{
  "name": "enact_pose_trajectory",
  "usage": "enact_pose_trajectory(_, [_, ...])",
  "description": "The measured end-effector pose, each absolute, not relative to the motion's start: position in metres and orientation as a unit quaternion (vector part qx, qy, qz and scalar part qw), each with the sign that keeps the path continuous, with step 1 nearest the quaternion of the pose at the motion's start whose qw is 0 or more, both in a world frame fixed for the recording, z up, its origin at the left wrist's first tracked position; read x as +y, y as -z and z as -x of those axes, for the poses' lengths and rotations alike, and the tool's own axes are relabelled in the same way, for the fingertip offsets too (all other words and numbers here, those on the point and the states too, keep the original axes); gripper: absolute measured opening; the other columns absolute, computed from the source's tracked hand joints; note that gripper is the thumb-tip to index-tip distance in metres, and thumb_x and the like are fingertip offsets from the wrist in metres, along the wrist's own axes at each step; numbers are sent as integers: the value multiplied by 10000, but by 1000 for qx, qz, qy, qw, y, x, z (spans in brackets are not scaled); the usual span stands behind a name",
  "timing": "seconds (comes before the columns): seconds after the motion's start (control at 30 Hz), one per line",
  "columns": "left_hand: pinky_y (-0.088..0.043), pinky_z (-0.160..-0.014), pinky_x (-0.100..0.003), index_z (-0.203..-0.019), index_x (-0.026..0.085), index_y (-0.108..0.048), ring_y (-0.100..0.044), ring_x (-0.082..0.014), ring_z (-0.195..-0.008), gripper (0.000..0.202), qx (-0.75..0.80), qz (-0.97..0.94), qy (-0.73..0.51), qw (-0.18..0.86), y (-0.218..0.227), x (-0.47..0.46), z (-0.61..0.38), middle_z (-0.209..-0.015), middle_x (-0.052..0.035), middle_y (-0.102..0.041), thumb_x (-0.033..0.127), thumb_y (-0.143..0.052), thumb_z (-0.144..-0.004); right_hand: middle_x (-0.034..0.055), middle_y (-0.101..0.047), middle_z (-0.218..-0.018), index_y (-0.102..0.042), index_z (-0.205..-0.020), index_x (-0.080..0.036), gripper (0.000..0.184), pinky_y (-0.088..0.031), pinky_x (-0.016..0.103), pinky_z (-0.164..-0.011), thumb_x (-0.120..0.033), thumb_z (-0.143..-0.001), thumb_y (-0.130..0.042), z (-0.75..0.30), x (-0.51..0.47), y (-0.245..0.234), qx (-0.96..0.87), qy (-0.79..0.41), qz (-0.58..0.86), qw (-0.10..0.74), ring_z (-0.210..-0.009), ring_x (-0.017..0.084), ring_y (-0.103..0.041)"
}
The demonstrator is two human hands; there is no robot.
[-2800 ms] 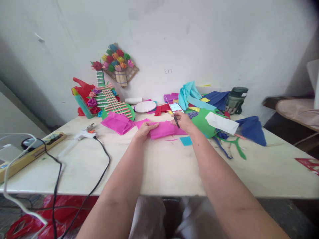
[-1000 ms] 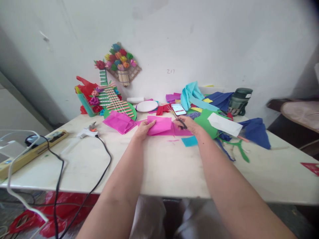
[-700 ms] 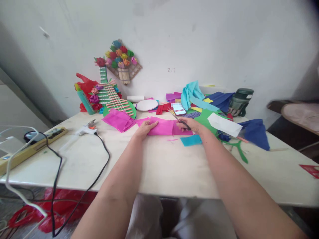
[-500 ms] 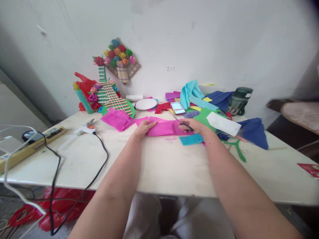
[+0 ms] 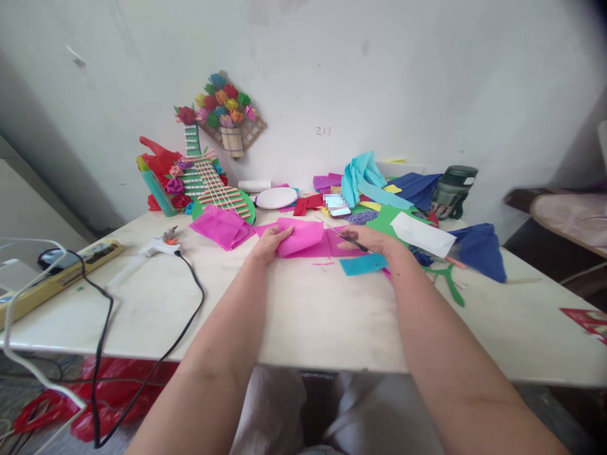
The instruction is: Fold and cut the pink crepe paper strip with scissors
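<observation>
My left hand (image 5: 274, 242) pinches the left end of a folded sheet of pink crepe paper (image 5: 301, 238), thumb on top. In my right hand (image 5: 361, 237) is a pair of scissors (image 5: 351, 239), dark-handled, with the thin blades pointing up and left over the paper. More pink paper (image 5: 337, 242) lies flat beneath the blades, its right part hidden by the hand. Below it are thin pink scraps (image 5: 323, 263). A teal paper strip (image 5: 362, 265) rests just under my right hand. To the left lies a stack of pink paper (image 5: 222, 227).
A hot glue gun (image 5: 161, 245) and its black cord lie at left, beside a power strip (image 5: 102, 256). A paper-flower guitar craft (image 5: 208, 183) leans near the wall. Coloured papers, a phone (image 5: 336, 205), a white plate (image 5: 277, 198) and a dark green bottle (image 5: 453, 191) line the back.
The folded pink paper's right edge is now lifted and turned leftward, apart from the piece below. My right hand and the scissors have shifted slightly; the whole view has moved a little.
</observation>
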State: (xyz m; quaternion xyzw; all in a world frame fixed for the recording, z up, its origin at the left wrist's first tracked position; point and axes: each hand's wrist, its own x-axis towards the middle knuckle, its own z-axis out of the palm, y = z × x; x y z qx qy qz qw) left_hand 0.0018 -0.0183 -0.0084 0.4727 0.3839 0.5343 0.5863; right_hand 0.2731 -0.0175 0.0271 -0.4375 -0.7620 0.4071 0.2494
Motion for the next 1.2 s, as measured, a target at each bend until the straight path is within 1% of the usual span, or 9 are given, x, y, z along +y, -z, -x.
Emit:
enact_pose_trajectory(0.1, [-371,-469,-190,-691,132,-657,-527,-77,-513,316,387,-484,-517,590,9,-18,-1,-605,0,-624,372,-805,-548,-18,-595,-705,-605,-779,-180,454,-432,283,-686,-467,-466,-765,-272,-20,-31,-751,-414,443,262,-715,152,-547])
enact_pose_trajectory(0.17, [-364,-462,-187,-680,131,-656,-518,-73,-505,309,392,-495,-503,590,10,-17,-1,-595,0,-619,376,-799,-557,-21,-586,-690,-604,-775,-177,456,-424,276,-664,-472,-466,-762,-272,-22,-34,-753,-411,444,256,-685,141,-534])
enact_pose_trajectory(0.33, [-363,-460,-182,-697,129,-667,-516,-70,-509,315,398,-519,-483,582,12,-15,1,-609,-10,-624,395,-785,-576,-25,-547,-625,-583,-710,-173,393,-397,276,-609,-475,-510,-735,-273,-21,-35,-780,-377,448,220,-617,127,-483])
enact_pose_trajectory(0.53, [-354,-451,-190,-674,128,-664,-501,-70,-489,325,415,-517,-476,578,10,-16,0,-586,-6,-615,399,-795,-552,6,-582,-675,-574,-713,-202,330,-404,304,-630,-463,-578,-723,-276,-20,-33,-799,-373,431,191,-630,152,-497])
enact_pose_trajectory(0.63, [-360,-455,-191,-670,129,-662,-501,-70,-491,319,412,-513,-474,585,9,-17,0,-588,-6,-617,389,-800,-547,7,-582,-664,-562,-694,-219,328,-398,313,-625,-466,-561,-733,-275,-22,-35,-796,-370,439,193,-626,160,-490])
enact_pose_trajectory(0.73, [-337,-433,-188,-629,132,-647,-476,-63,-469,306,412,-516,-469,587,9,-18,0,-560,1,-599,389,-796,-556,10,-586,-656,-566,-697,-222,335,-393,310,-614,-454,-536,-746,-274,-23,-36,-788,-378,446,194,-628,162,-485])
enact_pose_trajectory(0.9, [-316,-424,-191,-596,133,-640,-454,-56,-448,284,407,-517,-469,589,8,-19,0,-526,10,-575,370,-793,-568,-29,-555,-624,-585,-737,-187,404,-390,273,-597,-467,-500,-754,-274,-21,-34,-783,-389,446,190,-608,128,-485])
enact_pose_trajectory(1.07, [-362,-463,-195,-674,127,-672,-503,-70,-495,283,405,-510,-464,600,8,-18,1,-587,-10,-613,357,-798,-567,-53,-533,-587,-619,-715,-180,399,-390,255,-578,-477,-486,-754,-274,-23,-36,-786,-383,446,193,-588,113,-480])
enact_pose_trajectory(1.2, [-382,-478,-194,-695,124,-677,-520,-74,-515,291,401,-509,-465,603,9,-18,1,-605,-15,-621,346,-806,-559,-53,-526,-575,-643,-707,-188,408,-385,255,-574,-497,-467,-758,-273,-25,-38,-787,-361,460,196,-594,117,-480])
